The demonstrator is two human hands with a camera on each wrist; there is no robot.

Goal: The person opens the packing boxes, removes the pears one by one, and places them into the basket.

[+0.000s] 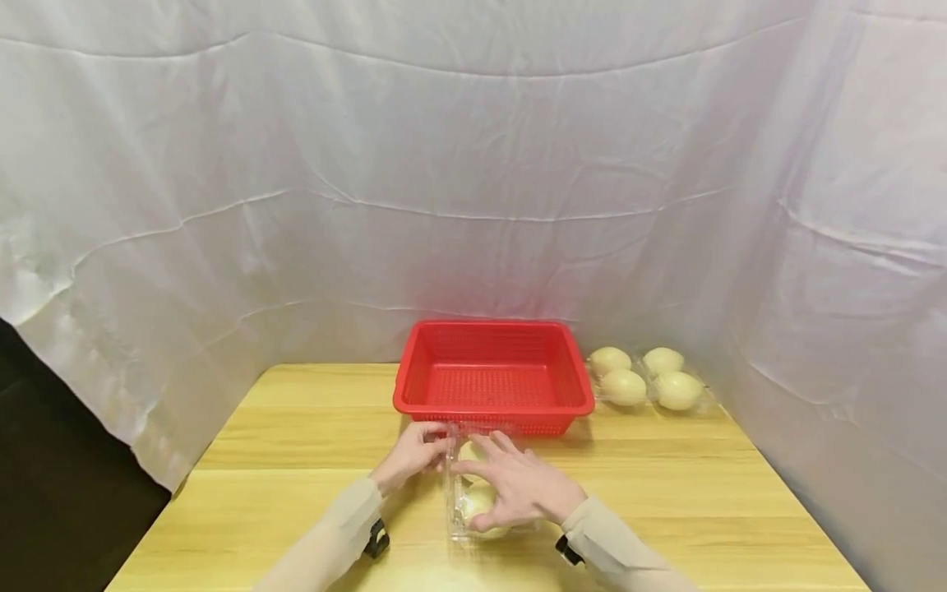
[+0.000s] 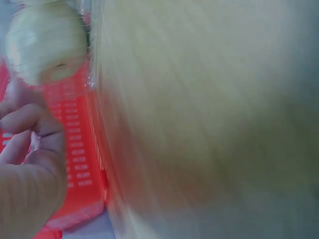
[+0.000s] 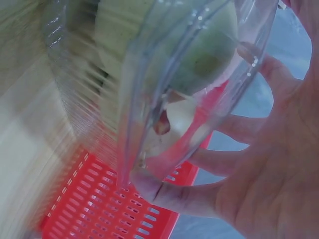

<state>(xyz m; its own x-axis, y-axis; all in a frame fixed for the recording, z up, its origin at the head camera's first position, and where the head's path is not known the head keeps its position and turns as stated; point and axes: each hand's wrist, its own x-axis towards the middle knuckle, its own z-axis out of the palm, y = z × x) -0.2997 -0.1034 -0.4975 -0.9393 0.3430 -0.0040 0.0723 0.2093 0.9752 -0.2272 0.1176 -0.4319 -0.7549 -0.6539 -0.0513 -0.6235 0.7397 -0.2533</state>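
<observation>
A clear plastic clamshell box (image 1: 457,526) with pale yellow, rounded fruits (image 1: 481,500) inside sits in front of the red basket. At the box's far left corner is my left hand (image 1: 413,455), its thumb and fingers bent together in a pinch at the edge. My right hand (image 1: 521,485) lies spread across the top of the box. In the right wrist view its outstretched fingers (image 3: 199,196) touch the clear plastic, and a pale fruit (image 3: 214,45) shows through. The left wrist view shows another fruit (image 2: 47,42) in the box, above the bent fingers.
Just beyond the box stands a red perforated plastic basket (image 1: 491,411), with nothing seen inside. Right of it, several similar pale fruits (image 1: 623,386) sit in clear packaging by the back of the wooden table (image 1: 311,444). A white cloth (image 1: 473,164) hangs behind and at the sides.
</observation>
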